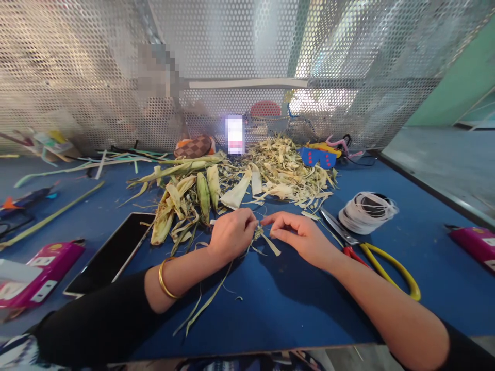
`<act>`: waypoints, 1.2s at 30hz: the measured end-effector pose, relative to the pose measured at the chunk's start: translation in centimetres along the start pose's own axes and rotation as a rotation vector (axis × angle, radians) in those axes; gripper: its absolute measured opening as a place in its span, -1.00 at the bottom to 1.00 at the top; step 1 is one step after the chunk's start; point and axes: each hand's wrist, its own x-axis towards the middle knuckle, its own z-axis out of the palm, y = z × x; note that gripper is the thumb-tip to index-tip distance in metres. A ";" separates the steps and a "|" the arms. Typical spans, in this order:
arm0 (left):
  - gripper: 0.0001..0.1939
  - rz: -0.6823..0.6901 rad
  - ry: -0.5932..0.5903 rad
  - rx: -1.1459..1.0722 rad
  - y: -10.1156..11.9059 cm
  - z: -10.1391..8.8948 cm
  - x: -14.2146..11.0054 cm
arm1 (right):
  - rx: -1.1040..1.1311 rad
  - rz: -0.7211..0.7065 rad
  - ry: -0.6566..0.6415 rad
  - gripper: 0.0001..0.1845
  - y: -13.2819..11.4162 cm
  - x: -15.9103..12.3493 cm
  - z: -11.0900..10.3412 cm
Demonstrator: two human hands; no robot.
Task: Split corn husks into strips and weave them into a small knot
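Between my hands is a small woven piece of corn husk strips (258, 233), with loose ends sticking out. My left hand (234, 233) is closed on it, its fingertips pinched at the piece's left side. Close by on the right, my right hand (299, 237) has its thumb and forefinger curled toward the piece; whether a strip is between them is too small to tell. Long thin husk strips (209, 304) trail below my left wrist onto the blue table. Whole corn husks (181, 201) and a heap of shredded husk (290, 167) lie just beyond my hands.
Right of my hands lie scissors (371, 252) with red and yellow handles and a spool of white cord (367, 211). On the left are a dark-screened phone (112, 252) and a magenta power strip (46, 270). A lit phone (235, 135) leans against the perforated metal screen (247, 56).
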 end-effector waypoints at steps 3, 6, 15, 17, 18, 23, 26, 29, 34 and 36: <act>-0.88 -0.053 -0.009 -0.192 0.0 -0.1 0.2 | 0.100 0.015 -0.034 -0.81 -0.1 0.0 0.2; -0.88 -0.142 -0.044 -0.541 0.0 -0.4 0.6 | 0.141 0.060 0.000 -0.85 0.0 0.0 0.1; -0.76 -0.294 -0.314 -1.191 0.2 -1.2 0.9 | 0.120 0.063 0.023 -0.86 0.1 0.0 0.0; -0.76 -0.277 -0.334 -1.212 0.3 -1.2 0.9 | 0.099 0.061 0.012 -0.87 0.1 0.0 0.0; -0.76 -0.265 -0.339 -1.203 0.3 -1.2 0.9 | 0.082 0.058 0.005 -0.86 0.0 0.0 0.0; -0.78 -0.193 -0.339 -1.107 0.2 -0.8 0.8 | -0.040 0.009 -0.013 -0.83 0.0 -0.1 0.1; -0.79 -0.168 -0.325 -1.081 0.1 -0.5 0.9 | -0.066 -0.008 -0.016 -0.83 0.1 -0.1 0.1; -0.81 -0.164 -0.307 -1.071 0.0 -0.3 0.9 | -0.079 -0.011 -0.017 -0.83 0.2 -0.1 0.2; -0.81 -0.184 -0.250 -0.999 0.2 -0.4 0.8 | -0.043 0.032 -0.008 -0.84 -0.1 -0.1 0.2; -0.83 -0.158 -0.182 -0.927 0.2 -0.5 0.8 | -0.017 0.031 0.010 -0.84 -0.3 0.0 0.2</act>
